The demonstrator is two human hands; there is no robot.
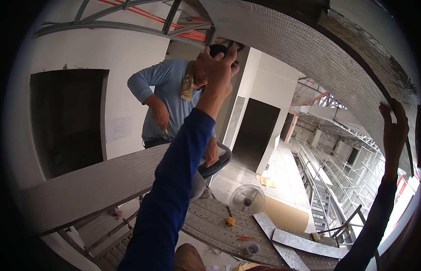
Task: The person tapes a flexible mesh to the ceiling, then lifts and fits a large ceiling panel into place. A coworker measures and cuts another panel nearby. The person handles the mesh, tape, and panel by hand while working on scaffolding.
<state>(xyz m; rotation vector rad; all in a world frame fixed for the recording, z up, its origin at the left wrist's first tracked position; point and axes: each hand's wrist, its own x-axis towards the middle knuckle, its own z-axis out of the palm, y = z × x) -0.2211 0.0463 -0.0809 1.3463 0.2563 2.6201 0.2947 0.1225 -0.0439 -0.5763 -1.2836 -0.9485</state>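
My left hand point(221, 74) is raised at the upper middle, its fingers bent and spread, with nothing visible in them. From this view it overlaps a co-worker's head; I cannot tell whether it touches anything overhead. Above and to the right runs a large silver foil-faced duct point(292, 40) with a grid pattern. Along its edge lies a long dark strip point(362, 65). At the far right my right hand point(395, 128) is up against that edge, thumb and fingers on either side of the strip.
A co-worker point(170, 99) in light blue, holding something small and yellow, is by a long silver board point(97, 187). On the perforated platform point(201, 226) lie a yellow tape measure point(231, 221), a cup point(252, 248) and foil-faced strips point(305, 244). Beyond stand a fan point(247, 198) and railings point(310, 169).
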